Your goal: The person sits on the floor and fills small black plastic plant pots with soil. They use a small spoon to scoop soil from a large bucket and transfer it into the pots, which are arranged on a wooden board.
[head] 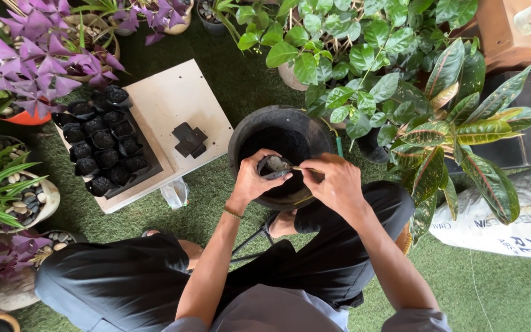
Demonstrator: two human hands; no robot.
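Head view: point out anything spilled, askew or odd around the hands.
Nothing stands out. The left hand holds a small black bag over the bucket of dark soil; the right hand pokes a thin stick into it. The filled bags sit in tidy rows in their tray, no soil spilled on the board.

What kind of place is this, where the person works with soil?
Probably a home garden or small plant nursery. Potted plants stand all around on green turf, a tray of small black seedling bags sits nearby, and a black tub holds soil.
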